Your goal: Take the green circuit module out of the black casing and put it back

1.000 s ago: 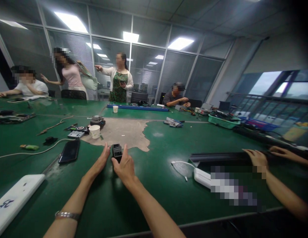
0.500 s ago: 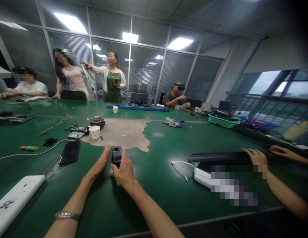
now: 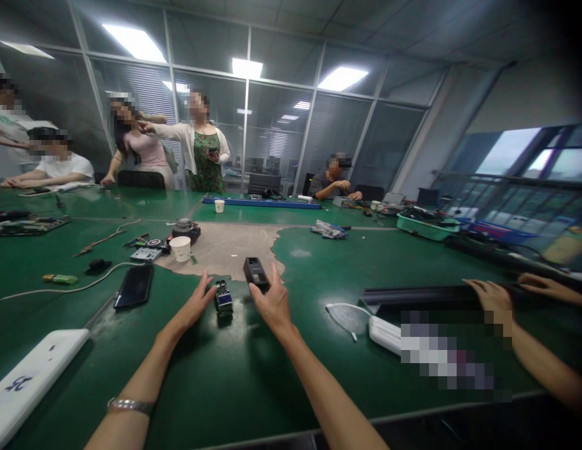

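My right hand (image 3: 273,304) grips a small black device cover (image 3: 255,271) by its near end, just above the table. Left of it is a small circuit board with a little screen (image 3: 224,299), lying bare of the cover. Beside the board's left edge, my left hand (image 3: 197,307) has its fingers stretched out. Its thumb comes very close to the board; whether they touch I cannot tell. A metal bracelet (image 3: 130,406) circles my left wrist.
A paper cup (image 3: 180,249) and loose electronic parts (image 3: 147,254) are beyond my left hand. Left lie a black phone (image 3: 134,285) and a white numbered case (image 3: 35,381). On the right, another person's hands (image 3: 492,299) rest by a long black rail (image 3: 417,297) and a white power adapter (image 3: 385,335).
The black cover has come off the circuit board and moved right in my right hand. My left hand has shifted slightly toward the board. In the background, another person has entered at far left.
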`<state>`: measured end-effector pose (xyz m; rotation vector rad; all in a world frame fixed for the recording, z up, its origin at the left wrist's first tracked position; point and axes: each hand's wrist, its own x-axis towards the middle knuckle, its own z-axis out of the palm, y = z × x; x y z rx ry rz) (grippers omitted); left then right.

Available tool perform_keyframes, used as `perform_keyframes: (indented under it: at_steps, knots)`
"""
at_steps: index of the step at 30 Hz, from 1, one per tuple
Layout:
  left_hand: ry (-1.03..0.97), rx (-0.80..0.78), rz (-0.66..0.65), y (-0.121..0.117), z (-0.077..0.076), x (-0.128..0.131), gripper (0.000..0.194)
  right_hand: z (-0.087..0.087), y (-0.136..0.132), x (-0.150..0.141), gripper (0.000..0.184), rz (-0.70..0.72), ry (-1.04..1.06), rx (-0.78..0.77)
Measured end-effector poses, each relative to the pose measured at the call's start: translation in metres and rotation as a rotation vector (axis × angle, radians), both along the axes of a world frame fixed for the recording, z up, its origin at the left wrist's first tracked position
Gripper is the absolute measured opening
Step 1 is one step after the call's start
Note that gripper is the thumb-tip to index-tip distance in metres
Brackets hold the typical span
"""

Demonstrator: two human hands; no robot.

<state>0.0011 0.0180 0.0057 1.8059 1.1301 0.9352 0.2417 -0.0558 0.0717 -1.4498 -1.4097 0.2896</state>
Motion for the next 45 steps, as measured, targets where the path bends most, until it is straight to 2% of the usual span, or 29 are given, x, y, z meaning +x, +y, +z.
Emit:
perform_keyframes:
  at_steps: [4,8,12,18,22,25,29,33,39,45]
  knots:
    - [0.112,0.05,-0.058,-0.004,0.001,-0.001,0.124,-0.024,-0.006,0.042,0.086,-0.084,-0.045,-0.067]
    - [0.179,0.141,-0.091,-0.005,0.0,-0.001,0.14,-0.047,-0.011,0.056,0.085,-0.09,-0.053,-0.083]
    - [0.226,0.158,-0.092,-0.006,-0.001,-0.001,0.141,-0.057,-0.013,0.052,0.085,-0.075,-0.081,-0.099]
    - [0.265,0.199,-0.101,-0.006,0.0,-0.001,0.134,-0.063,-0.016,0.051,0.089,-0.097,-0.148,-0.111]
    - [0.316,0.232,-0.122,-0.006,0.0,-0.001,0.131,-0.057,-0.017,0.051,0.084,-0.067,-0.104,-0.128]
    - [0.343,0.227,-0.128,-0.005,0.0,-0.001,0.13,-0.044,-0.017,0.044,0.084,-0.058,-0.038,-0.119]
    - [0.283,0.179,-0.147,-0.005,0.002,-0.005,0.132,-0.017,-0.014,0.02,0.084,-0.009,0.047,-0.063]
    - [0.137,0.112,-0.117,-0.004,0.004,-0.007,0.124,0.001,-0.007,-0.012,0.087,0.113,0.101,-0.034]
    - [-0.017,0.005,0.0,-0.001,0.004,-0.003,0.102,0.002,0.0,-0.055,0.087,0.108,-0.023,-0.082]
    - [-0.113,-0.07,0.058,0.003,0.001,-0.001,0.096,-0.002,-0.007,-0.079,0.088,0.029,-0.187,-0.195]
